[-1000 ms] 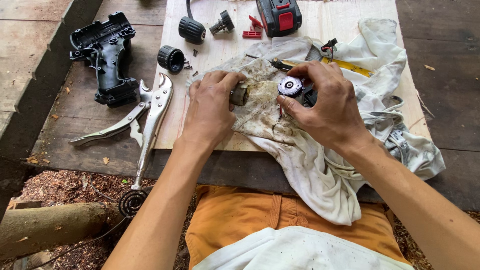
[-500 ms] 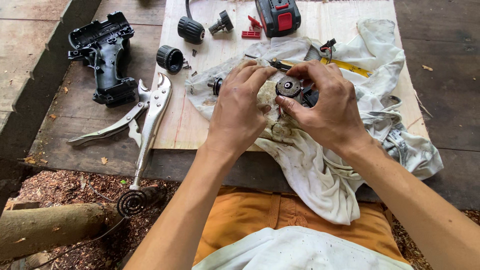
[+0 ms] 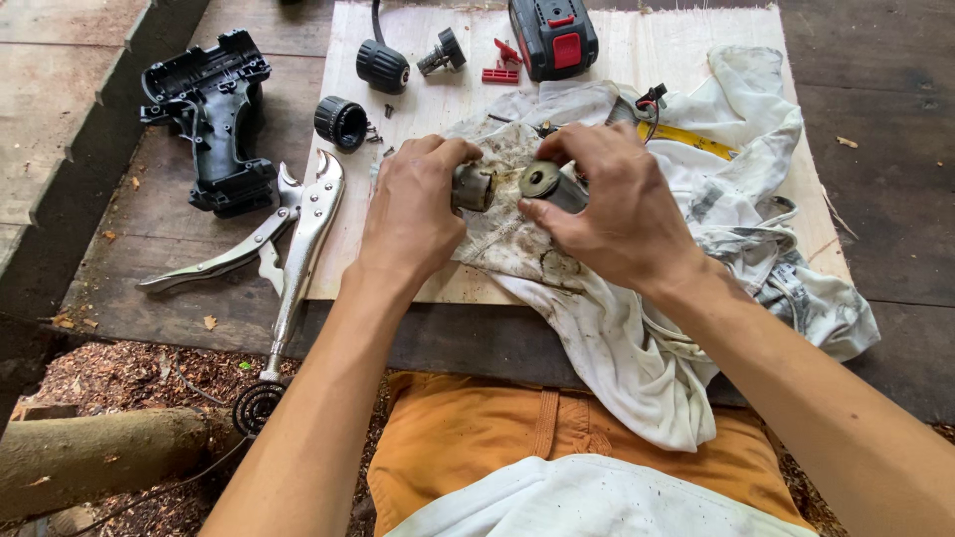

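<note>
Motor parts sit mid-frame, one in each of my hands, just above the stained rag [image 3: 637, 328]. My left hand [image 3: 413, 209] is clamped round a short grey sleeve [image 3: 474, 187], fingertips on top and thumb under. My right hand [image 3: 622, 204] grips a round motor can [image 3: 553, 185], its flat end facing the sleeve. The two pieces are just apart, with a narrow gap between them. I can't tell if anything links them across the gap.

Rag lies crumpled under both hands, spreads to the right and hangs over the near edge of the plywood board [image 3: 398, 268] onto my lap. Something yellow [image 3: 696, 141] pokes out of the rag past my right hand, with a small black and red clip [image 3: 652, 97] near it.

Board is bare left of my left hand, as far as its left edge. Locking pliers [image 3: 288, 234] lie across that edge, jaws on the board, handles trailing off toward the near-left. Black drill housing [image 3: 214, 119] sits further left on the dark planks, well apart from the hands. Black ring [image 3: 341, 122] rests at the board's left edge with small screws [image 3: 380, 129] beside it.

Far side of the board: chuck [image 3: 383, 66], a small gear piece [image 3: 443, 52], red plastic bits [image 3: 502, 62], then a battery [image 3: 553, 38] in black and red. All well clear of the hands. Right of the rag are bare planks. Log [image 3: 99, 452] and wood chips lie below the near-left edge.
</note>
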